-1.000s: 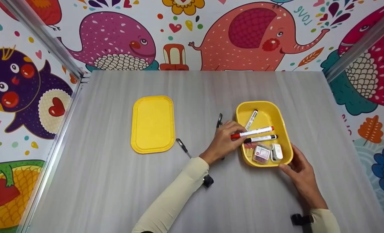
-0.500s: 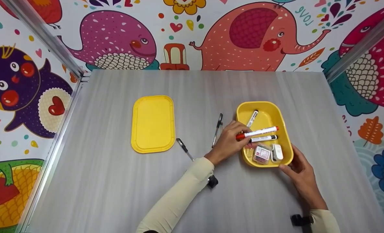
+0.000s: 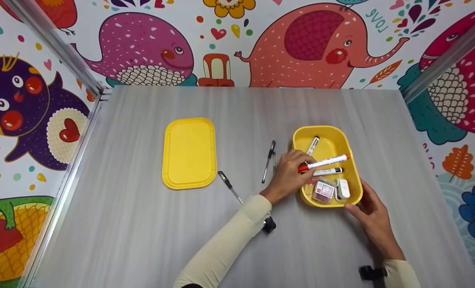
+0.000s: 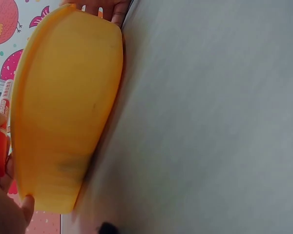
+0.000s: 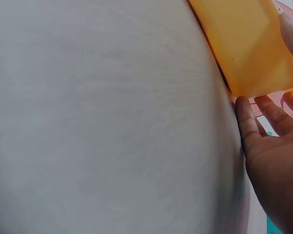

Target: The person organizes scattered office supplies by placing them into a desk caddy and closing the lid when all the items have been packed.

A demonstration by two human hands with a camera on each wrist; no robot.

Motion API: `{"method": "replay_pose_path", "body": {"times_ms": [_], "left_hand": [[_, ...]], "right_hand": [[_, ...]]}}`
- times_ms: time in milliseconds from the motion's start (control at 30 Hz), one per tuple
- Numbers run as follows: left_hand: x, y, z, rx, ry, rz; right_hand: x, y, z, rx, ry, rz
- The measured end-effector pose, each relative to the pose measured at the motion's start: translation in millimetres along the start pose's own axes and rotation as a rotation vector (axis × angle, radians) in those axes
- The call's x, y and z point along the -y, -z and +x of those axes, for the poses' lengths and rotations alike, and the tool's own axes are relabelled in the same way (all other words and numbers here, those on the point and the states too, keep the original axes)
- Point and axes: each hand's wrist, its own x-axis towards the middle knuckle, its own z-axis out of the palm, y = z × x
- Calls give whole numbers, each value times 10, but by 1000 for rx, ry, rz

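Note:
My left hand (image 3: pixel 288 173) pinches a red-and-white marker (image 3: pixel 327 161) by its red cap, over the left rim of a yellow box (image 3: pixel 354 160). A finger of it touches the box's wall in the left wrist view. Below the held marker lies a black-and-white marker (image 3: pixel 328 171), and another black-and-white marker (image 3: pixel 313 146) leans at the back left. A small clear case (image 3: pixel 323 191) with a label and a white stapler-like item (image 3: pixel 342 189) sit at the near end. My right hand (image 3: pixel 375 220) holds the box's near right corner, thumb at the rim and fingers along the outside.
A yellow lid (image 3: pixel 189 153) lies flat on the table to the left. Between lid and box lie a black-capped pen (image 3: pixel 268 160) and a similar pen (image 3: pixel 230 186), the latter partly behind the left sleeve. A thin pen (image 3: pixel 274 162) is mostly hidden by my left hand.
My left hand has moved slightly right with the red-and-white marker, whose far end now reaches the box's right wall. More of the pens on the table shows. My right hand stays put.

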Motion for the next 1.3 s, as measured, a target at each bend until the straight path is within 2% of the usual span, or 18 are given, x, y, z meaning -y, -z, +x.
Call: {"method": "replay_pose_path", "body": {"times_ms": [233, 400, 500, 667, 867, 1167, 1300], "left_hand": [[-1, -89, 29, -57, -1, 97], [-5, -114, 15, -37, -2, 137], [9, -108, 4, -35, -5, 123], [45, -69, -11, -56, -47, 84], [73, 2, -29, -71, -87, -3], [96, 89, -53, -52, -105, -109], [95, 128, -71, -32, -88, -133]], "right_hand": [[-6, -13, -12, -7, -6, 9], [-6, -21, -18, -4, 0, 6], [-12, -17, -17, -5, 4, -3], [-10, -9, -18, -6, 1, -18], [4, -3, -13, -4, 2, -21], [36, -13, -21, -11, 8, -5], [38, -10, -23, -9, 6, -7]]}}
